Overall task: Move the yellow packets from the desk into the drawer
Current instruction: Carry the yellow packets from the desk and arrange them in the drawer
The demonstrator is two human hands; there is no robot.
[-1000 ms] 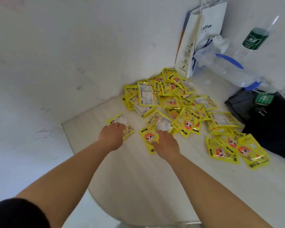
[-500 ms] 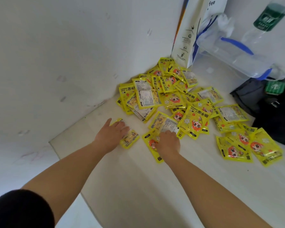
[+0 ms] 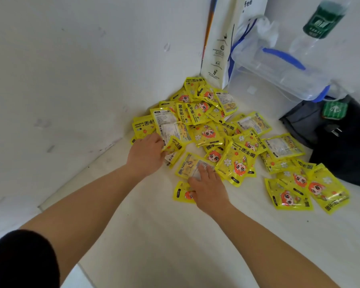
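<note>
Packets (image 3: 212, 134): lying heaped on the desk (image 3: 175, 235) by the wall (image 3: 71, 80) corner; drawer not showing. Probably light, pliant, slick film; edges are offering the best pinch. Left hand (image 3: 146, 154) is curling round one bent packet (image 3: 173, 145); right hand (image 3: 209, 189) is pressing flat-fingered on another.

The yellow packets (image 3: 237, 163) are glossy plastic film; the one pinched in my left hand (image 3: 146, 154) crinkles and glints. Under my right hand (image 3: 208, 188) the desk (image 3: 175, 235) is smooth, matt white. Beyond my grip: matt paper bag (image 3: 216, 48), clear shiny plastic bag (image 3: 279, 69), dark matt cloth bag (image 3: 303, 121).
</note>
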